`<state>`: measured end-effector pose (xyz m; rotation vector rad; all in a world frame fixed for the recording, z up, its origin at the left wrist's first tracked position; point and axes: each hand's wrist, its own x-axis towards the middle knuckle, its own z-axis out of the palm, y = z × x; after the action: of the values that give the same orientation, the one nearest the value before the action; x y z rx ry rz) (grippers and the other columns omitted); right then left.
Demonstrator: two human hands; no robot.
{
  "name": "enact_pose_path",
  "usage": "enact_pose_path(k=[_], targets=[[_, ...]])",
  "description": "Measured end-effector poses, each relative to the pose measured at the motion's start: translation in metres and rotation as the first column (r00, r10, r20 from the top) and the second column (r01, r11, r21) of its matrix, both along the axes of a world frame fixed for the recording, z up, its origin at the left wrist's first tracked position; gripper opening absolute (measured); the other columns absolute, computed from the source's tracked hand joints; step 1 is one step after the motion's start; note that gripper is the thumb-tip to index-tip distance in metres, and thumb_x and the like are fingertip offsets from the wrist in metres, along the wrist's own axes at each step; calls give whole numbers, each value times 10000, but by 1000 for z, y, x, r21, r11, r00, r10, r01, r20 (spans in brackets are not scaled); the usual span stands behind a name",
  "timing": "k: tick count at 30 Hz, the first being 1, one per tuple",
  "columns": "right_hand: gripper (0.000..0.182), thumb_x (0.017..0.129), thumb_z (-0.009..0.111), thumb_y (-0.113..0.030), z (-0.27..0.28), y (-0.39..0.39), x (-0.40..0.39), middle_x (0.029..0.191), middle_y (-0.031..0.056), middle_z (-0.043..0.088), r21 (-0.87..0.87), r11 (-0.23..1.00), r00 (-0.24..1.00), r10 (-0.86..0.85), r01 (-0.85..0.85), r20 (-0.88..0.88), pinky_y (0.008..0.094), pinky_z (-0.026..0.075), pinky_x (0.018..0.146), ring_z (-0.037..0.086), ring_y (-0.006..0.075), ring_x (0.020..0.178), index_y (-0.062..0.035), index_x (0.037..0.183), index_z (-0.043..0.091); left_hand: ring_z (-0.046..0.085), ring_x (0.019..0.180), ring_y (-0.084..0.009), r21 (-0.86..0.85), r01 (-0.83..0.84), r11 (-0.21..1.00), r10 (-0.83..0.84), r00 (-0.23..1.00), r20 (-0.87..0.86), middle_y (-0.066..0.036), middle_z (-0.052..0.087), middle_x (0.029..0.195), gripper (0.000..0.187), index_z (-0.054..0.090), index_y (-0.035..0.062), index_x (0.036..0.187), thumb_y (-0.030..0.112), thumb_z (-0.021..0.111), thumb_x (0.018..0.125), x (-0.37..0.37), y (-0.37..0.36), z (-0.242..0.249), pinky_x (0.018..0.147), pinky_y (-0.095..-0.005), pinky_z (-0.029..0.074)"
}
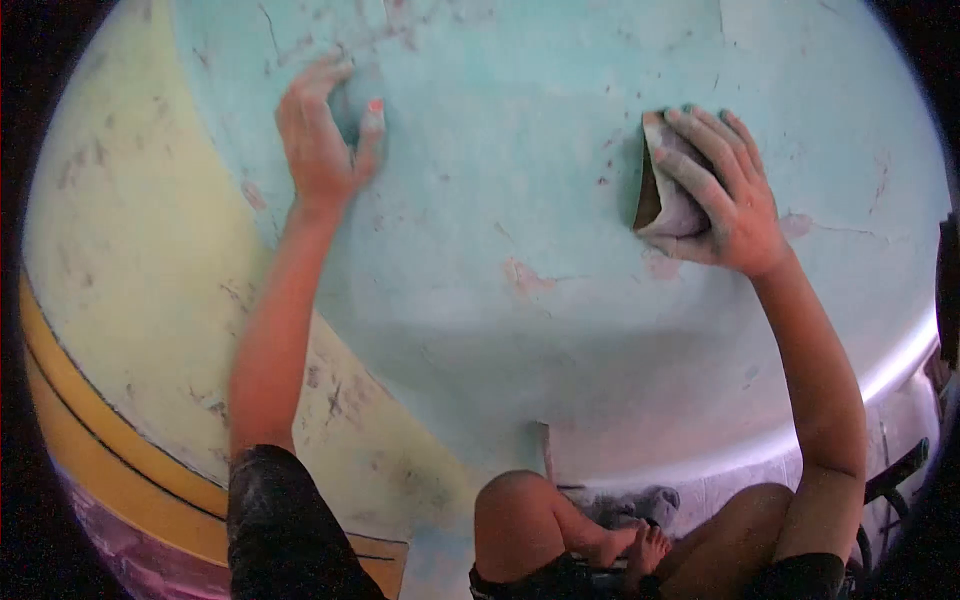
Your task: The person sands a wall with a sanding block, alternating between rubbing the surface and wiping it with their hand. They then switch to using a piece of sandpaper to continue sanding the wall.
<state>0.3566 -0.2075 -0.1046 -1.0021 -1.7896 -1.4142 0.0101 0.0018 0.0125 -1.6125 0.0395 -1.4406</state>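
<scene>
Pressed flat to the pale turquoise wall [470,190], my right hand [725,195] holds a folded piece of sandpaper [679,180]. The sheet's brown edge curls away on its left side, and grey dust coats the fingers. My left hand [325,140] is at the wall on the upper left, thumb apart from the curved fingers, with nothing held in it. Whether its fingertips touch the surface is hard to tell. Chipped patches, fine cracks and dark specks mark the paint around both hands.
A pale yellow wall section [130,230] meets the turquoise at a slanting line on the left. Below it runs an orange band [130,430] with dark lines. My bent legs [520,515] show at the bottom, near a grey bundle [650,503] and a dark metal frame [895,475].
</scene>
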Motion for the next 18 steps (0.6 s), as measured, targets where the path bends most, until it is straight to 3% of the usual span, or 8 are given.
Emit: enact_pose_path(k=[5,12,13,14,15,16,17,18], targets=[[952,542,867,-413,0,1,-2,1458,111,490,-17,1000,999,6,-6,-33,531,324,1160,474,330,1339,-218,1405,515,547,1188,-341,-86,-31,996,29,999,-20,-210,584,1313,423,503,10,1249,150,640,874,0,-2,-4,1054,-435,361],[958,552,851,-430,1,2,-4,1463,99,486,-43,998,998,-44,43,-43,524,322,1163,472,326,1339,-211,1420,508,551,1193,-333,-101,-16,995,16,1000,6,-193,584,1326,463,485,12,1296,147,639,880,5,-13,-8,1062,-427,355],[963,554,847,-442,1,3,-3,1464,100,485,-32,999,998,-37,36,-42,526,323,1162,470,329,1340,-209,1424,505,561,1177,-318,-394,178,902,-133,982,138,-169,597,1307,467,497,16,1291,173,650,879,14,-27,-11,1032,-419,368],[969,557,844,-453,1,3,-4,1465,101,484,-17,999,999,-30,29,-42,527,323,1161,468,331,1341,-206,1428,502,571,1162,-303,-612,374,696,-229,924,305,-144,609,1289,471,509,20,1286,198,662,877,17,-35,-14,1001,-411,380],[969,557,844,-453,0,3,-5,1465,101,484,-26,999,999,-26,25,-36,527,323,1161,468,331,1341,-206,1428,502,570,1169,-296,-609,246,754,-57,948,312,-131,610,1292,478,509,25,1288,198,668,872,-3,54,-3,1004,-404,381],[970,561,839,-472,0,4,-4,1465,102,484,-11,999,999,-34,33,-37,530,323,1161,467,331,1342,-205,1430,500,570,1169,-296,-611,244,753,-50,947,317,-131,610,1292,478,509,25,1288,198,668,872,-4,43,-4,1004,-404,381],[972,566,834,-490,0,5,-4,1465,103,484,6,999,998,-40,40,-40,532,324,1160,466,331,1344,-205,1432,499,570,1170,-295,-343,111,933,-58,985,160,-129,611,1292,477,510,28,1286,195,669,869,-1,17,-2,1002,-403,383],[972,566,834,-490,-1,7,-3,1465,103,484,4,999,999,-32,32,-40,532,324,1160,466,331,1344,-205,1432,499,571,1171,-293,-17,8,1000,-7,1000,2,-126,611,1291,476,511,30,1285,191,670,867,1,2,-1,1000,-403,384]])
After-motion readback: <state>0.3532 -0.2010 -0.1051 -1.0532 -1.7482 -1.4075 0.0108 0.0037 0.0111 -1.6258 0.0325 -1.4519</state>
